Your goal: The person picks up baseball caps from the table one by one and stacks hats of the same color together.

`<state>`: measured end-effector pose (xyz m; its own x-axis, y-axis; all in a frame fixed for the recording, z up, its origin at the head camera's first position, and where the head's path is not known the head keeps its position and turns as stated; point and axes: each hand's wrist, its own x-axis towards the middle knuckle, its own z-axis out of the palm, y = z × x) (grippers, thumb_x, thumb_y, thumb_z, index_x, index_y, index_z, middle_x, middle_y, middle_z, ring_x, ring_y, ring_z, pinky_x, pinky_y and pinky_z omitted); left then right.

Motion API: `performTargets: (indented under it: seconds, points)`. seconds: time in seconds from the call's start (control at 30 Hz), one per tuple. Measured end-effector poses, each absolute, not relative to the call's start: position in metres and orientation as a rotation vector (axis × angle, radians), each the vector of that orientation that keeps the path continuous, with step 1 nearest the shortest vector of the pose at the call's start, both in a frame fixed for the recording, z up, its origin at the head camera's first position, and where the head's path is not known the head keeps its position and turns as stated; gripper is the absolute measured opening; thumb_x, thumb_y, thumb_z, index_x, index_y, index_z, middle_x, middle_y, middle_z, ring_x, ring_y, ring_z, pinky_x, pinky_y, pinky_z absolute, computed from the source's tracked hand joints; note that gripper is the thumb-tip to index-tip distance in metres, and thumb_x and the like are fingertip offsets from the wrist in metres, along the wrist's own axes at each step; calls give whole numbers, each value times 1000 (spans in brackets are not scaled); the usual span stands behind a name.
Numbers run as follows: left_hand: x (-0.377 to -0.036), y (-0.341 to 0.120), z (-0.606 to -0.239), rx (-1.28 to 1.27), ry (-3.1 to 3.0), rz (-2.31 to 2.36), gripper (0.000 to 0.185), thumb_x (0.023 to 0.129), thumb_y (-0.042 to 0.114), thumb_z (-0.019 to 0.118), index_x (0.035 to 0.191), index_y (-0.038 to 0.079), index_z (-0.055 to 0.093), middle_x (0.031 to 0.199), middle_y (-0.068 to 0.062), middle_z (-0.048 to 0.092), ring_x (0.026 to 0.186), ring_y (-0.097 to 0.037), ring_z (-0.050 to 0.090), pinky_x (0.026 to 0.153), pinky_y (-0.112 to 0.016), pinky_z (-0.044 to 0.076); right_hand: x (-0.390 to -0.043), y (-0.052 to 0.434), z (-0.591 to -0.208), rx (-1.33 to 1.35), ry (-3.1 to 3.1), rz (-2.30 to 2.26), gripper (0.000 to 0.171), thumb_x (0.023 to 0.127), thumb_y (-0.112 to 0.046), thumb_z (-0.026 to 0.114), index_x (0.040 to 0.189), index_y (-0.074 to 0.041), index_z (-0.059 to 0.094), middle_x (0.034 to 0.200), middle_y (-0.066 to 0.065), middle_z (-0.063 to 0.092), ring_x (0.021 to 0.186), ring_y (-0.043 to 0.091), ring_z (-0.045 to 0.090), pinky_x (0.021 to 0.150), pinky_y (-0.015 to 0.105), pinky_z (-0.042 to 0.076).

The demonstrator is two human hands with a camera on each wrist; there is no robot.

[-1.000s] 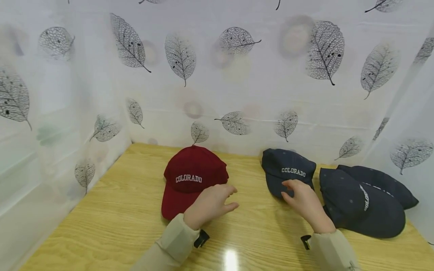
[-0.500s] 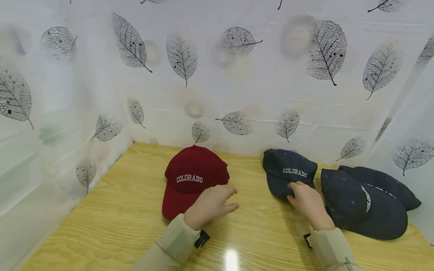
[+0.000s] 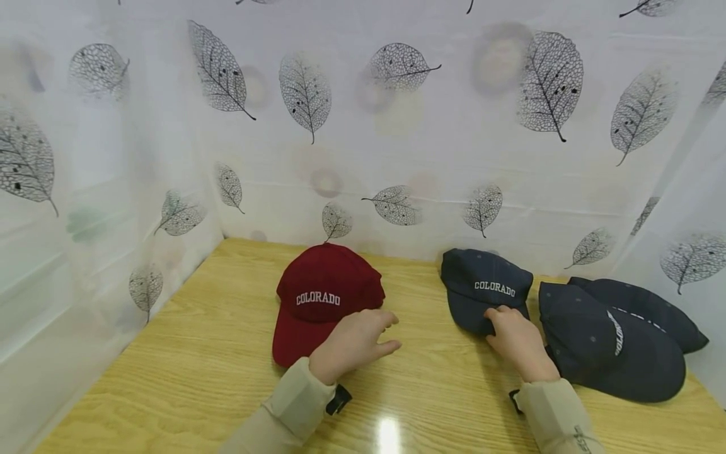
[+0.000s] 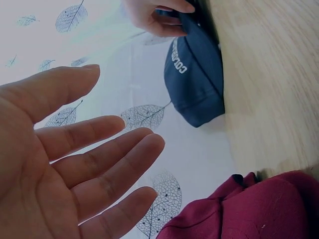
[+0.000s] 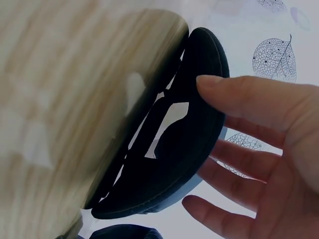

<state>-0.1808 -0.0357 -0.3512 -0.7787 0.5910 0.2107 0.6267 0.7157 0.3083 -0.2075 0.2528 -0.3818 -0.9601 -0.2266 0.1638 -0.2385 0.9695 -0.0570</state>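
Note:
A navy baseball cap (image 3: 489,271) with white "COLORADO" lettering sits at the back, right of centre. My right hand (image 3: 518,343) pinches its brim; in the right wrist view the thumb (image 5: 212,85) lies on the brim's underside (image 5: 199,134) and the other fingers are on its far side. A dark red cap (image 3: 326,274) with the same lettering stands left of centre. My left hand (image 3: 354,343) hovers in front of the red cap's brim, overlapping it in the head view. Its fingers are spread and relaxed, and the palm in the left wrist view (image 4: 30,174) holds nothing.
Two more dark caps lie at the right, a front one (image 3: 578,340) overlapping a rear one (image 3: 641,302). All stand on a wood-grain table (image 3: 227,353). A white leaf-print curtain (image 3: 351,139) encloses the back and sides.
My right hand has shifted slightly to the right and its fingers have closed on the navy cap's brim. My left hand and the red cap have stayed in place.

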Motion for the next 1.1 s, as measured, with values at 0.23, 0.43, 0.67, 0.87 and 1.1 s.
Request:
performTargets:
  seconds: [0.23,0.43,0.67,0.87,1.1]
  points:
    - [-181,-36,-352,-1003,-2814,-558,33,81,32,63,105,9,61,97,-1,63,77,-7,57,62,-20,45,-208,253,-381,357,-2946,84,25,68,-3,71,91,2,62,80,15,58,72,32,56,60,44,45]
    - [-180,-35,-352,-1007,-2813,-562,33,81,32,63,105,9,62,96,-1,63,77,-7,57,62,-21,45,-209,251,-382,392,-2912,54,23,69,-5,72,89,0,62,72,11,57,62,26,55,52,39,45]
    - [-180,-35,-351,-1010,-2815,-565,32,81,32,63,105,9,62,95,-1,63,76,-7,57,62,-21,45,-210,257,-384,329,-3002,109,40,68,-3,73,104,5,58,91,23,53,77,37,54,61,46,45]
    - [-181,-35,-353,-1007,-2830,-576,33,82,32,63,106,9,61,95,0,63,77,-7,57,62,-20,45,-215,261,-383,299,-3040,88,33,71,1,68,102,5,57,87,21,55,76,36,55,62,45,45]
    - [-181,-34,-354,-998,-2827,-574,33,81,32,63,105,9,61,95,1,62,76,-6,57,62,-20,45,-214,261,-384,362,-2968,26,21,70,3,65,90,1,59,73,12,54,63,29,54,55,41,44]
